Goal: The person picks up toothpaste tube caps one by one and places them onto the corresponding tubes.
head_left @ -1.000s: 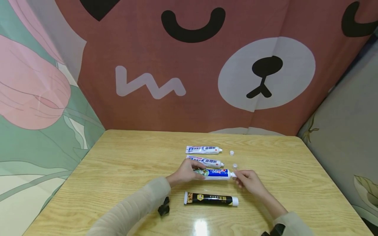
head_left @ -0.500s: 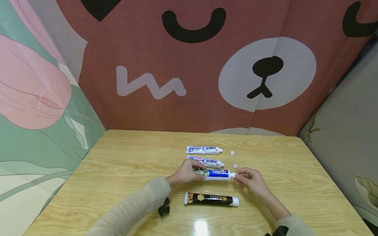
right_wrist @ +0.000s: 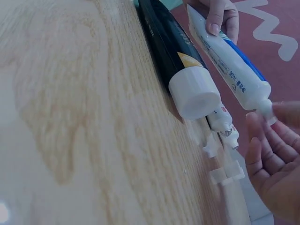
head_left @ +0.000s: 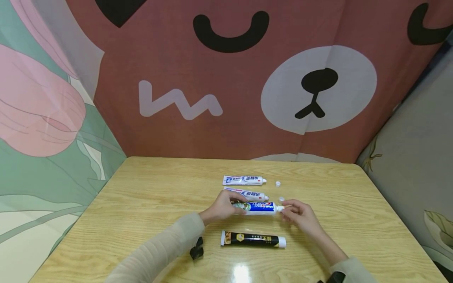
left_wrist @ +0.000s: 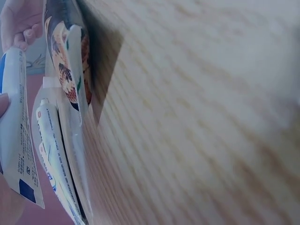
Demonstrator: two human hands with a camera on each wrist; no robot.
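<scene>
A blue and white toothpaste tube (head_left: 262, 208) lies across between the two hands, its capped end to the right. My left hand (head_left: 223, 205) grips its flat end, thumb in front and fingers behind. At the other end my right hand (head_left: 300, 215) pinches the small white cap (right_wrist: 266, 111) between thumb and forefinger, the other fingers curled loosely. In the right wrist view the tube (right_wrist: 229, 65) is held above the table. Whether the cap is loose from the neck, I cannot tell.
Behind it lie two white tubes (head_left: 244, 180) (head_left: 253, 195) without caps, with two small white caps (head_left: 277, 183) (head_left: 281, 199) to their right. Nearer the front is a black tube (head_left: 253, 239) with a white cap. A patterned cloth (head_left: 177, 137) hangs behind the table.
My right hand has shifted slightly right and its fingers have changed position around the cap. The left hand stays on the tube, which has turned slightly.
</scene>
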